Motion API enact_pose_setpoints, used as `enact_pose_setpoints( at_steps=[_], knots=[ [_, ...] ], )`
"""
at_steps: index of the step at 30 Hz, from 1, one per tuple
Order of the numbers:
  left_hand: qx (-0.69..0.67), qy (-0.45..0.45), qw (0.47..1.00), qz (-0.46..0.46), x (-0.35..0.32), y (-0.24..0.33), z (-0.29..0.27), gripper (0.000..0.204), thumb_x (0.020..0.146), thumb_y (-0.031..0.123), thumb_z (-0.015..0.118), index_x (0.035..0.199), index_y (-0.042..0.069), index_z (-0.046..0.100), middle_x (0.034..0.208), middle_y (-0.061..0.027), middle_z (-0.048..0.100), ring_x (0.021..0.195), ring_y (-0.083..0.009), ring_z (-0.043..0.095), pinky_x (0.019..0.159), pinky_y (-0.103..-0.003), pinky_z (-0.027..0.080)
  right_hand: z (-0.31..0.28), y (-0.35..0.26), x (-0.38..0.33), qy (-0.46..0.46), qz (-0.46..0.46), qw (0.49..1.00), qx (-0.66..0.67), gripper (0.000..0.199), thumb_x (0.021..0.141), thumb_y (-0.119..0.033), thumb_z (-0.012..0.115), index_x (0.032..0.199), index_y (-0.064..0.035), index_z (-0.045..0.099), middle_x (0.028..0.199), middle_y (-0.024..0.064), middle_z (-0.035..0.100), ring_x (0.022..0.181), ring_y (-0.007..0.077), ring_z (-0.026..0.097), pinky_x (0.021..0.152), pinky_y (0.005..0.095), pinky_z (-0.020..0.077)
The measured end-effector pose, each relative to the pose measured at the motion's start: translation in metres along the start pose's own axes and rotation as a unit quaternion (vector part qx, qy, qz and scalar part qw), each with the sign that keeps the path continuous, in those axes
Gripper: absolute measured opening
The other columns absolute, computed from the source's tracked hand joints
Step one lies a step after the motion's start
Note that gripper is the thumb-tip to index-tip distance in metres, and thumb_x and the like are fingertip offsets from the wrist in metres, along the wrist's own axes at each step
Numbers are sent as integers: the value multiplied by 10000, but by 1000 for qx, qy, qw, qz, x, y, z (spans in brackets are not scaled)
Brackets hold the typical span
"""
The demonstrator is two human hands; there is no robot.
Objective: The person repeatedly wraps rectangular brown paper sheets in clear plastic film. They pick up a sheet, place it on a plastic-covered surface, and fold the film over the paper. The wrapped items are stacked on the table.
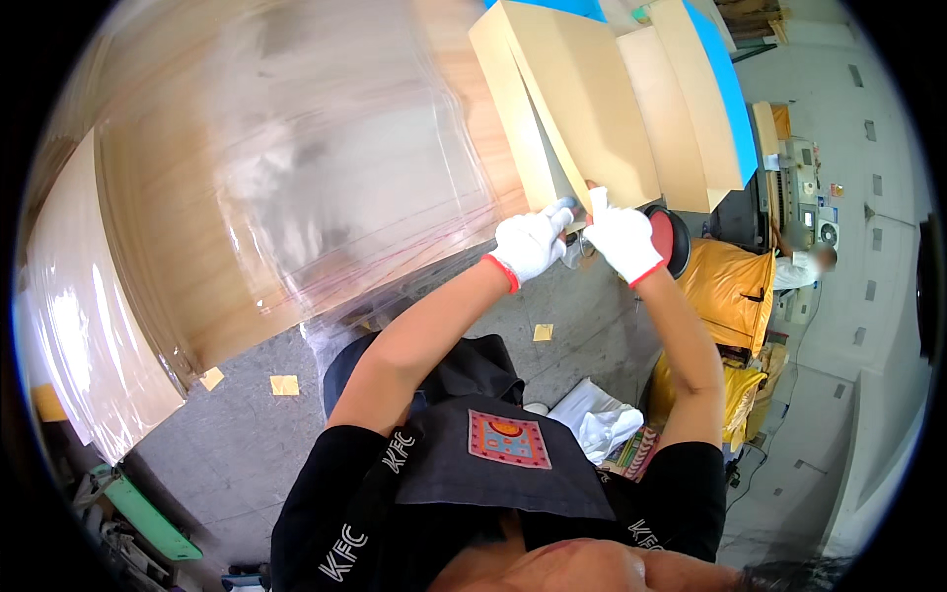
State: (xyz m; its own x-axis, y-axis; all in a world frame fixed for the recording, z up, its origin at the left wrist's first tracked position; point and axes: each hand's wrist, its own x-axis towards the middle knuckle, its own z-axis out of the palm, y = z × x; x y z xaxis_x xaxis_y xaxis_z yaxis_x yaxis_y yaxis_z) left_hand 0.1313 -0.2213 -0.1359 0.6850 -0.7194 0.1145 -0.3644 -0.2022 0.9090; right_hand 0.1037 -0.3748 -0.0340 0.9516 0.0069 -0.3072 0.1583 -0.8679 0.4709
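Note:
My left hand [533,243], in a white work glove with a red cuff, is closed at the near end of a tan cardboard box [587,94]. Its fingertips sit by the narrow gap between two of the box's panels. Beside it my right hand [625,239], gloved the same way, grips the near edge of the same panel, one finger pointing up along the cardboard. The box lies at the table's far right corner. Right of it stands another tan cardboard piece [686,109] with a bright blue outer face. The gloves hide the box's near corner.
Clear plastic film [365,148] covers much of the wooden table [222,335] to the left. A round red-and-black stool seat [674,242] and orange sacks [728,291] stand at right. Yellow paper squares [284,385] and a white bag [597,424] lie on the floor. Another person [797,268] is far right.

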Motion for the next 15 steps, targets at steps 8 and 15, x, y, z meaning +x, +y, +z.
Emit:
enact_pose_setpoints(
  at_steps=[8,15],
  knots=[
    [-809,-1,578,-109,-3,-11,27,720,885,618,417,1347,69,372,1215,-88,535,1041,-211,561,880,-365,468,-42,-30,-28,77,-101,991,-29,526,778,-320,608,1173,5,484,536,46,550,432,200,572,404,347,458],
    [-859,-4,502,-103,-16,-16,41,671,866,555,526,1322,74,420,1279,-83,528,1133,-188,545,943,-340,453,-78,-57,-68,61,-28,946,318,370,777,-257,691,1054,-44,571,701,86,628,557,172,613,517,268,470]
  ],
)
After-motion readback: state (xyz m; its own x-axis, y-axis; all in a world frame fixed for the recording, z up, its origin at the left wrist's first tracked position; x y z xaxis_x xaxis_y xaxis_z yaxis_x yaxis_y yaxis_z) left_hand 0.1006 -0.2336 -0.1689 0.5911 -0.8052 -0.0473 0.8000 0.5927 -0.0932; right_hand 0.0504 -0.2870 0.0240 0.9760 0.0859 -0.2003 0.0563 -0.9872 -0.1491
